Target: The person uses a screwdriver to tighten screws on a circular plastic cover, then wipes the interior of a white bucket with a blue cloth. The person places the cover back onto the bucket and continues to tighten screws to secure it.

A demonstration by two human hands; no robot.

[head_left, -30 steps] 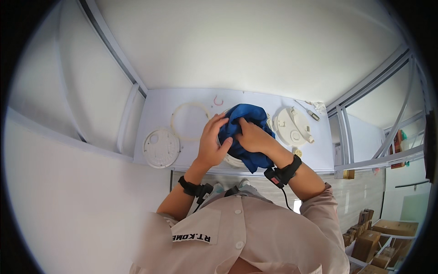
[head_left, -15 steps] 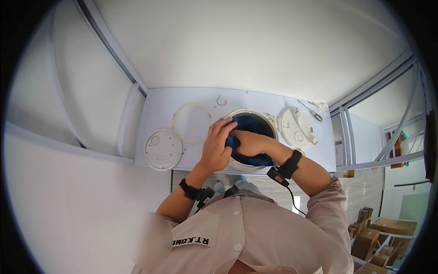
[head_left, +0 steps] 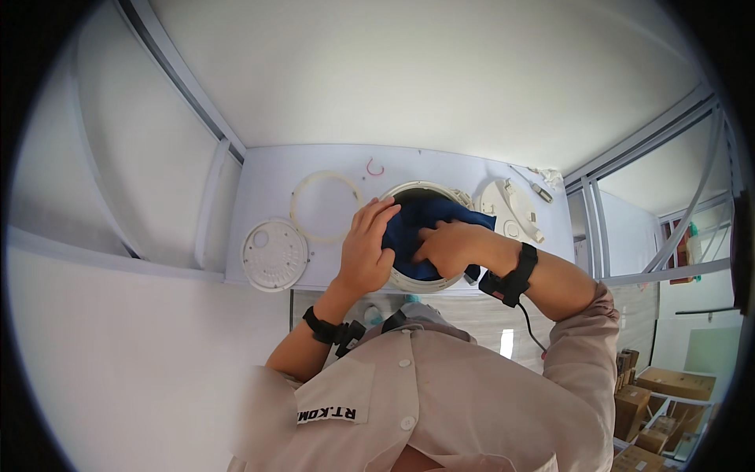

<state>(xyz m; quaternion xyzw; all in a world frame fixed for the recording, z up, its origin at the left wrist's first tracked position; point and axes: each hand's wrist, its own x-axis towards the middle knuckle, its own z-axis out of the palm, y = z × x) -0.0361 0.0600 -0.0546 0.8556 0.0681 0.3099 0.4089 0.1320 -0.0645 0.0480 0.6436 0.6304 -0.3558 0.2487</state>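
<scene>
A round white pot (head_left: pixel 409 279) sits on the pale worktop (head_left: pixel 259 181), with a dark blue cloth (head_left: pixel 417 228) pressed inside it. My left hand (head_left: pixel 368 248) rests flat on the pot's left rim, fingers spread and touching the cloth's edge. My right hand (head_left: pixel 448 245) lies on the cloth inside the pot, pressing it down. Both wrists carry black bands.
A white ring (head_left: pixel 325 206) lies left of the pot, and a round white perforated disc (head_left: pixel 274 256) sits nearer the worktop's front left corner. A white lid (head_left: pixel 513 211) with small parts lies to the right. Cardboard boxes (head_left: pixel 668 393) stand on the floor at lower right.
The blue cloth, bunched above the pot a second ago, has gone down into it. Both hands moved lower, and the pot's rim now shows around the cloth.
</scene>
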